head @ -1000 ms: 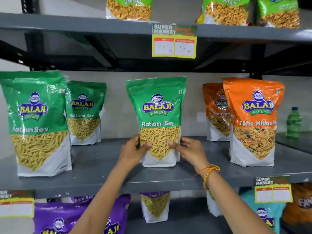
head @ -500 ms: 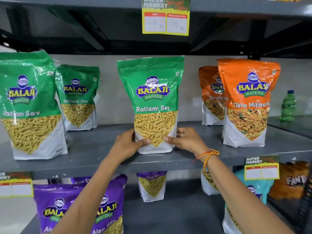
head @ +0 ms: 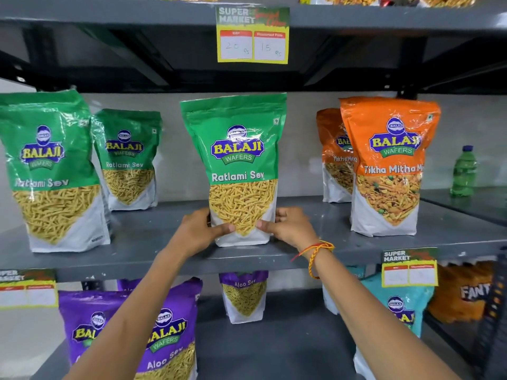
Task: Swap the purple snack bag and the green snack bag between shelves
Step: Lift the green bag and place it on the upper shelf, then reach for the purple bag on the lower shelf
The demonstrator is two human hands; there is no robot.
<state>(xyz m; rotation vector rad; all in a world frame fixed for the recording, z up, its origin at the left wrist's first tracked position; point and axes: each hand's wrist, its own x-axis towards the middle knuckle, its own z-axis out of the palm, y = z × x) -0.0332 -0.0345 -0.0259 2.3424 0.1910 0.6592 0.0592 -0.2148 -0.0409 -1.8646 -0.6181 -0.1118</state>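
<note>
A green Ratlami Sev snack bag [head: 238,163] stands upright in the middle of the grey middle shelf [head: 148,256]. My left hand [head: 201,233] grips its lower left corner and my right hand [head: 288,227] grips its lower right corner, thumbs on the front. On the lower shelf [head: 274,349] stand purple Aloo Sev snack bags: one large at the front left [head: 164,333], partly behind my left forearm, another beside it [head: 82,325], and a small one further back [head: 244,296].
Two more green bags [head: 52,171] [head: 129,157] stand at the left of the middle shelf, two orange bags [head: 389,165] at the right, a green bottle [head: 463,171] beyond. A teal bag [head: 400,305] and an orange Fanta bag [head: 463,292] sit lower right. Price tags [head: 252,35] hang from shelf edges.
Both hands have stayed on the green bag's lower corners; the bag still stands on the middle shelf. The view has dipped and moved closer, showing more of the lower shelf.
</note>
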